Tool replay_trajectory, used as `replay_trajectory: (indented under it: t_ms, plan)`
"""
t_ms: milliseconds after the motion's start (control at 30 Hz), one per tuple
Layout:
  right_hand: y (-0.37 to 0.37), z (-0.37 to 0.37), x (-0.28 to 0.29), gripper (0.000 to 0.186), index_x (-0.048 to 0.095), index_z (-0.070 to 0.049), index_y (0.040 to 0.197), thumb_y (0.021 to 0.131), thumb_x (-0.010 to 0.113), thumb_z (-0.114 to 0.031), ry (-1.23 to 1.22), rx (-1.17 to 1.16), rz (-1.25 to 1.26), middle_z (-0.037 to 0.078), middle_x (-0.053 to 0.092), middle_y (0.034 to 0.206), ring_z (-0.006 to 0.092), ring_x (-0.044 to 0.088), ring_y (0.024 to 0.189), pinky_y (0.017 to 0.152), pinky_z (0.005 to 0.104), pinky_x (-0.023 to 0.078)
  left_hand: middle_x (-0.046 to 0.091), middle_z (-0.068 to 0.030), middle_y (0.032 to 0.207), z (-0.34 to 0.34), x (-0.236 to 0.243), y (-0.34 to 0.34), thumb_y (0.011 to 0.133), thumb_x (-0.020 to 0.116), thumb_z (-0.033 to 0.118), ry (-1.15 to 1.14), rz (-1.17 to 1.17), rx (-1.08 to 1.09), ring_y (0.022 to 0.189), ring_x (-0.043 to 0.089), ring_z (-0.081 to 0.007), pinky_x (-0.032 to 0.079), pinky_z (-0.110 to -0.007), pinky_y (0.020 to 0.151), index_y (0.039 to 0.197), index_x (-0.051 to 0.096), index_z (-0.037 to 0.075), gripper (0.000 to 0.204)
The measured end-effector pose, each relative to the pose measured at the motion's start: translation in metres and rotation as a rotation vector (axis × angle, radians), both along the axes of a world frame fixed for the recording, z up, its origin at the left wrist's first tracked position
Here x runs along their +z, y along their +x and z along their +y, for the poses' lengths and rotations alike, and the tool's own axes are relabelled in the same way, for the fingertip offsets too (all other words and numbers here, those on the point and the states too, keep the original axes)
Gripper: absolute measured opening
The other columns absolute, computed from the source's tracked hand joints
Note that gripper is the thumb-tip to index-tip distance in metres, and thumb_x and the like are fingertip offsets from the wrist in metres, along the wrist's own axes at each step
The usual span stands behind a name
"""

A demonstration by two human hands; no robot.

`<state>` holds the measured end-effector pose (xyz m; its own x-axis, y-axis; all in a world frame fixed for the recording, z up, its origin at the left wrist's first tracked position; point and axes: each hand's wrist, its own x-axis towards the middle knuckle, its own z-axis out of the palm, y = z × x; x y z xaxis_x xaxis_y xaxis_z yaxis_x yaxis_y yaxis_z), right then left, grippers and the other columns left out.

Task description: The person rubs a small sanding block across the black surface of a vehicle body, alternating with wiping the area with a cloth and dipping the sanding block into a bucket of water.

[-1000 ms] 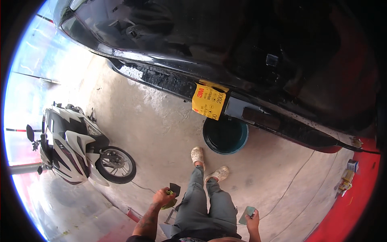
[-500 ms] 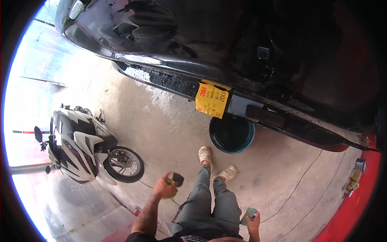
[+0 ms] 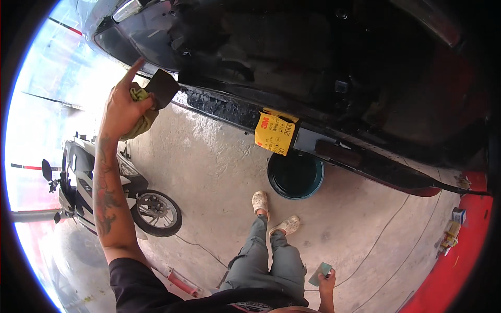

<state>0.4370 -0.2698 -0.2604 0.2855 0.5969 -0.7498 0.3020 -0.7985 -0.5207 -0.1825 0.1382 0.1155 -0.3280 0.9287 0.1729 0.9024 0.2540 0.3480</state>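
My left hand (image 3: 124,107) is stretched out to the far left, its index finger extended toward the lower edge of a glossy black car body (image 3: 271,57). Held in that hand are a crumpled green cloth (image 3: 140,125) and a dark, flat square piece (image 3: 163,88) that looks like sandpaper. Low beside my right leg, my right hand (image 3: 327,284) grips a flat grey-green rectangular pad (image 3: 319,274). A yellow printed sheet of sandpaper (image 3: 274,133) hangs over the ledge along the bottom of the car.
A round dark-green basin (image 3: 295,188) of dark liquid stands on the concrete floor (image 3: 219,177) partly under the ledge (image 3: 224,110). A white and black motorcycle (image 3: 86,190) is parked at left. Cables cross the floor. Small boxes (image 3: 453,229) lie by the red strip at right.
My left hand has swung up and forward from beside my legs to the car's left part, carrying the cloth and dark square. My right hand stays low with its pad. The view has shifted slightly.
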Motion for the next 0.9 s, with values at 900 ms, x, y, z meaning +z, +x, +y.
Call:
replay_trajectory:
  t_ms: [900]
  plan:
    - [-0.162,0.315,-0.276,0.076,0.038,-0.013,0.151,0.083,0.071,-0.022,0.763,0.98,-0.567,0.02,0.072,0.098,0.0349,0.069,0.092,0.096,0.0476,0.043,0.07,-0.0044,0.092,-0.084,-0.633,0.201,0.082,0.073,0.025,0.149,-0.163,-0.66,0.084,0.069,-0.0297,0.057,-0.041,0.071,0.092,0.075,0.014,0.015]
